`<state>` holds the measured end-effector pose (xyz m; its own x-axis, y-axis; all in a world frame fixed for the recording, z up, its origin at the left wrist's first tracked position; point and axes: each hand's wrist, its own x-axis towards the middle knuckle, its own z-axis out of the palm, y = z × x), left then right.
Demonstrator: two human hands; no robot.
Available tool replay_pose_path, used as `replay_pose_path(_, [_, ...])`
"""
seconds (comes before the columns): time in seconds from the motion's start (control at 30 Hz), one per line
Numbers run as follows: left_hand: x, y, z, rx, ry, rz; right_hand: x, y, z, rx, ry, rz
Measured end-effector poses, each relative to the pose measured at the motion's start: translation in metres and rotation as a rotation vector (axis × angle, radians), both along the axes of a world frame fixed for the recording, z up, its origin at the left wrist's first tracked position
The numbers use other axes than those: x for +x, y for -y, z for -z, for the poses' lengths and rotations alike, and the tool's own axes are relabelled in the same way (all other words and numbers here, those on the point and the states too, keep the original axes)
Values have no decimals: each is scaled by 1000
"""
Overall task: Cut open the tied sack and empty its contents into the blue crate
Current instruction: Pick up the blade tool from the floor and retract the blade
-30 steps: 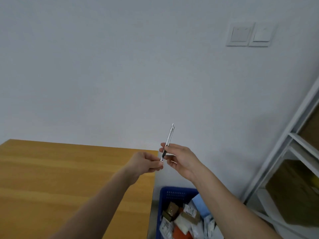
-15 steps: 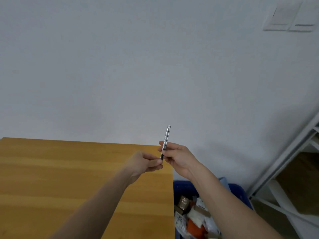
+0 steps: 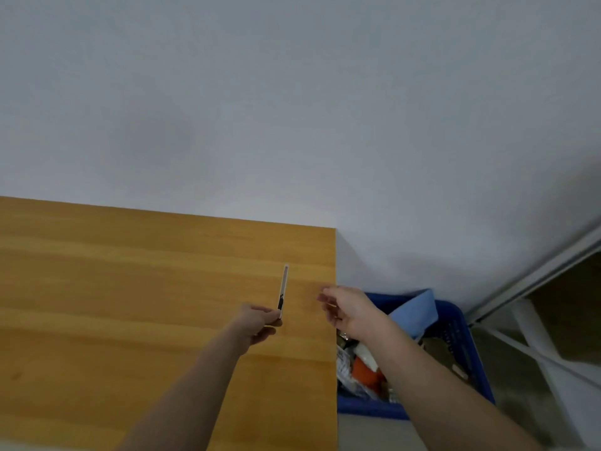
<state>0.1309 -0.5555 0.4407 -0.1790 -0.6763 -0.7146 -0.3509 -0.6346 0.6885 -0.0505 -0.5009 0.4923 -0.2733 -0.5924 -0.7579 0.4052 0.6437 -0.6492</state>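
My left hand [image 3: 258,323] pinches the lower end of a slim silver utility knife [image 3: 283,289], which points up and away over the wooden table [image 3: 130,288]. My right hand [image 3: 349,307] hovers just right of the knife with loosely bent fingers, holding nothing. The blue crate [image 3: 465,340] stands on the floor right of the table, partly behind my right forearm. It holds several small packets, an orange item [image 3: 366,372] and a light blue bag [image 3: 414,312]. No tied sack is in view.
A white wall rises behind the table and crate. A white metal shelf frame [image 3: 533,346] stands at the right edge, close to the crate. The table's right edge runs right beside the crate.
The knife has passed from my right hand to my left. My right hand has let go and drawn back to the right. The view has tilted down and swung left.
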Motion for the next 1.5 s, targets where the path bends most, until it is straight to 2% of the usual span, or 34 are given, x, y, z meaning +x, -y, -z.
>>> replay_pose_path(0.23, [-2,-21,56,163,57,-82,-6,0,26,23,-40,-44])
replay_pose_path(0.63, [-14,-35,111,277,148,-127,-7,-2,46,51,-34,-63])
replay_pose_path(0.87, [-7,-40,133,301,118,-158,-12,-7,55,66,-39,-47])
replay_pose_path(1.2, [3,-41,119,255,91,-195,-8,-19,44,51,-43,-31])
replay_pose_path(1.5, [-11,-12,44,119,-88,-230,-4,-23,-1,-111,-7,18])
